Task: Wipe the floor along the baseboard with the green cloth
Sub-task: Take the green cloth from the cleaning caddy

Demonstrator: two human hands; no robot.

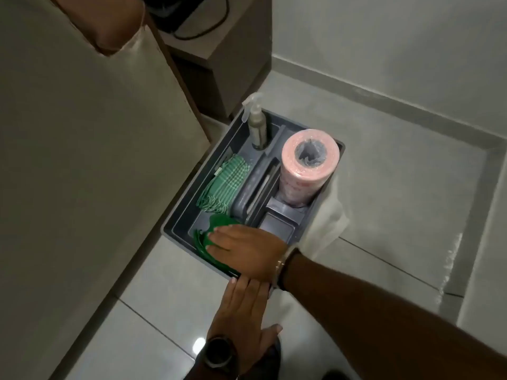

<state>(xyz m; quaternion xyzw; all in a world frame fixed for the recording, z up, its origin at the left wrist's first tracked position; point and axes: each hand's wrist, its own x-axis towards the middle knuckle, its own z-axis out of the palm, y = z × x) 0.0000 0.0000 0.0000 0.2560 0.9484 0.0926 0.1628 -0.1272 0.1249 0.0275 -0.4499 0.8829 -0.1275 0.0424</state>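
A solid green cloth (pixel 204 237) lies in the near-left compartment of a grey caddy (pixel 175 229) that stands on the tiled floor. My right hand (pixel 247 250) reaches in from the right and lies on this cloth, fingers curled over it. My left hand (pixel 241 314), with a dark watch on the wrist, is flat and open, its fingertips touching the caddy's near rim. A baseboard (pixel 384 104) runs along the foot of the far wall.
The caddy also holds a spray bottle (pixel 256 124), a pink roll (pixel 307 171) and green checked cloths (pixel 227 185). A white cloth (pixel 327 215) hangs over its right side. A large beige panel (pixel 82 160) rises on the left, a cabinet (pixel 233 64) behind.
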